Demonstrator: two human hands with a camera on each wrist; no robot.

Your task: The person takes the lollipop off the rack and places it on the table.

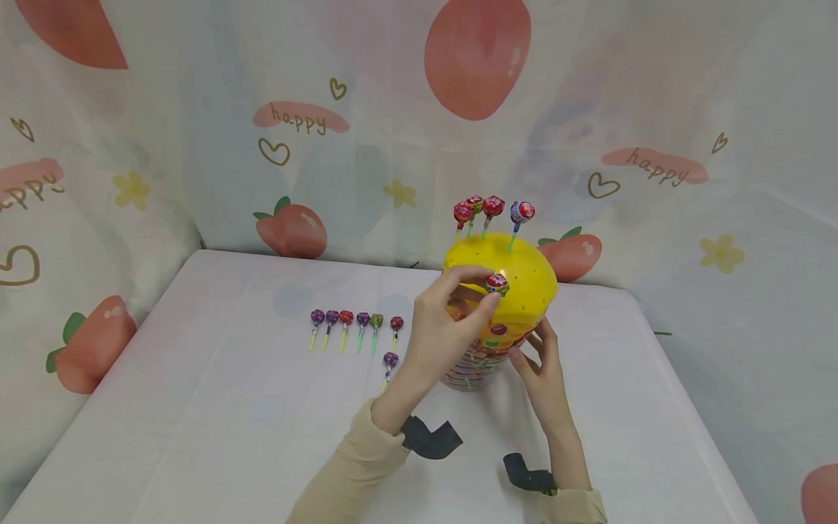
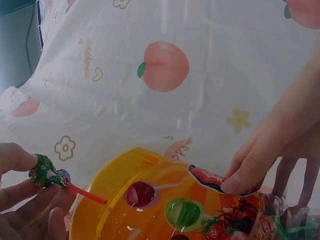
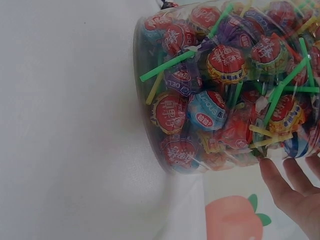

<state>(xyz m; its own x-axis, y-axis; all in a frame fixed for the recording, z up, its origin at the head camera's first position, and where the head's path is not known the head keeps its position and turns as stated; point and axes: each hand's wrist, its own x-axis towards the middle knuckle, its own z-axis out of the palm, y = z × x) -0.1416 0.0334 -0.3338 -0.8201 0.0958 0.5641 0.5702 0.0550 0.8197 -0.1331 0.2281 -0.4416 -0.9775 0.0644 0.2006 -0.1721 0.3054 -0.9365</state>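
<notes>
A clear plastic jar (image 1: 468,384) full of wrapped lollipops stands on the white table, topped by a yellow lid (image 1: 529,271) with small holes. Several lollipops (image 1: 493,207) stand upright in the lid's far part. My left hand (image 1: 440,320) pinches one lollipop (image 2: 45,172) by its wrapped head, over the lid's near side. Its red stick (image 2: 87,193) points at the lid in the left wrist view; whether the tip touches cannot be told. At the jar's right side, my right hand (image 1: 545,375) holds the wall, thumb by the label and fingertips (image 3: 272,172) against the plastic.
Left of the jar lies a row of lollipops (image 1: 345,318) with yellow and green sticks. Another purple lollipop (image 1: 390,359) lies nearer, partly behind the left forearm. Behind the table (image 1: 216,407) hangs a printed cloth (image 1: 366,153).
</notes>
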